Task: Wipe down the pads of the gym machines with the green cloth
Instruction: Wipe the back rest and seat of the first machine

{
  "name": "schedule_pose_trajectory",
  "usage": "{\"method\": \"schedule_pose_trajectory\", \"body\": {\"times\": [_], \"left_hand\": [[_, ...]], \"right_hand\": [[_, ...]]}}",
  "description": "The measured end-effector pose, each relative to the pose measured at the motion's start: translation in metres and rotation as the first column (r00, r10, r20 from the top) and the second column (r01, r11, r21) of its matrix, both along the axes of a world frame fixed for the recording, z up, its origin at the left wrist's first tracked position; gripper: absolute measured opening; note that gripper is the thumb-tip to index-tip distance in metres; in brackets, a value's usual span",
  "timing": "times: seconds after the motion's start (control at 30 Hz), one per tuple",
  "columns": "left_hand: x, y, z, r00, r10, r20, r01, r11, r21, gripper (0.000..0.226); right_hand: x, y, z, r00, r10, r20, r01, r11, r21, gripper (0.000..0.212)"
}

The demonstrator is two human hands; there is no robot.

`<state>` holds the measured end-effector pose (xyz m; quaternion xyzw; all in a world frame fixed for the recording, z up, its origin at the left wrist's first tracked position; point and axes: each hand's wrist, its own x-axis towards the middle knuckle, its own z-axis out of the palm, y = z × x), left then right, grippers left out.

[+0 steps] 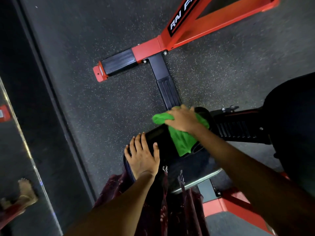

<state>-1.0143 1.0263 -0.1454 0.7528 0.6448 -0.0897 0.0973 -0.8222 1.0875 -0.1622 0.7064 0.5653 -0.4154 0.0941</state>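
Observation:
A black roller pad (156, 136) of a red-framed gym machine lies across the lower middle of the head view. My right hand (183, 119) presses the green cloth (182, 140) down onto the pad's far end, and the cloth drapes over both sides. My left hand (142, 155) rests on the pad's near end with its fingers spread and curved over the top. A large black seat pad (293, 120) fills the right edge.
The machine's red and black base bars (144, 55) lie on the speckled dark rubber floor (102, 108) ahead. A black ribbed arm (238, 126) runs right from the roller. A mirror wall (15, 150) stands at the left, reflecting a bare foot. Dark maroon clothing (170, 210) hangs below.

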Motion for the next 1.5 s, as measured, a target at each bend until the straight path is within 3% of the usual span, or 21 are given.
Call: {"method": "schedule_pose_trajectory", "body": {"times": [0.1,0.23,0.4,0.5,0.7,0.77,0.9,1.0,1.1,1.23,1.3,1.4,1.5], "left_hand": [[0.000,-0.001,0.000,1.000,0.004,0.001,-0.004,1.000,-0.015,0.058],[0.000,0.000,0.000,1.000,-0.009,-0.003,0.009,1.000,-0.006,0.057],[0.000,0.001,-0.001,1.000,-0.024,-0.013,0.025,1.000,0.012,0.057],[0.000,0.001,-0.002,1.000,-0.029,-0.013,0.029,0.999,0.030,0.056],[-0.001,-0.001,-0.003,1.000,-0.022,-0.010,0.022,0.999,0.028,0.056],[0.000,0.000,-0.002,1.000,-0.028,-0.008,0.028,0.999,0.030,0.056],[0.000,-0.001,-0.001,1.000,-0.020,-0.014,0.020,1.000,0.012,0.057],[0.001,-0.001,0.000,1.000,-0.015,-0.024,0.016,1.000,0.003,0.057],[0.001,-0.001,0.000,0.999,-0.013,-0.030,0.013,1.000,-0.004,0.058],[0.000,0.000,-0.001,0.999,-0.025,-0.032,0.025,1.000,0.004,0.057],[0.000,0.000,-0.002,0.999,-0.039,-0.033,0.040,0.999,0.027,0.056],[-0.001,0.000,-0.003,0.998,-0.052,-0.040,0.055,0.996,0.069,0.055],[0.000,-0.001,-0.004,0.999,-0.044,-0.028,0.046,0.995,0.085,0.055]], "right_hand": [[0.035,0.003,-0.015,0.991,-0.118,0.063,0.122,0.990,-0.064,0.052],[0.012,-0.002,-0.013,0.986,-0.119,0.115,0.122,0.992,-0.019,0.051],[-0.047,-0.014,0.009,0.999,-0.047,-0.011,0.048,0.989,0.141,0.049],[-0.023,-0.016,0.001,0.998,-0.010,-0.054,0.018,0.990,0.142,0.051],[0.045,-0.014,-0.025,0.928,-0.356,0.107,0.354,0.935,0.037,0.050],[0.023,-0.012,-0.018,0.956,-0.269,0.116,0.267,0.963,0.034,0.050],[-0.037,-0.023,0.005,0.995,-0.091,-0.037,0.096,0.979,0.178,0.050],[-0.021,-0.023,0.003,0.998,-0.045,-0.043,0.051,0.987,0.155,0.055],[0.028,-0.017,-0.018,0.979,-0.204,0.019,0.202,0.975,0.092,0.054],[0.057,-0.011,-0.029,0.851,-0.519,0.085,0.521,0.854,0.000,0.047],[0.037,-0.006,-0.022,0.913,-0.387,0.126,0.391,0.920,-0.011,0.049],[-0.003,-0.009,-0.009,0.994,-0.111,0.011,0.110,0.990,0.084,0.050],[0.005,-0.015,-0.010,0.992,-0.124,0.030,0.120,0.987,0.110,0.053]]}}
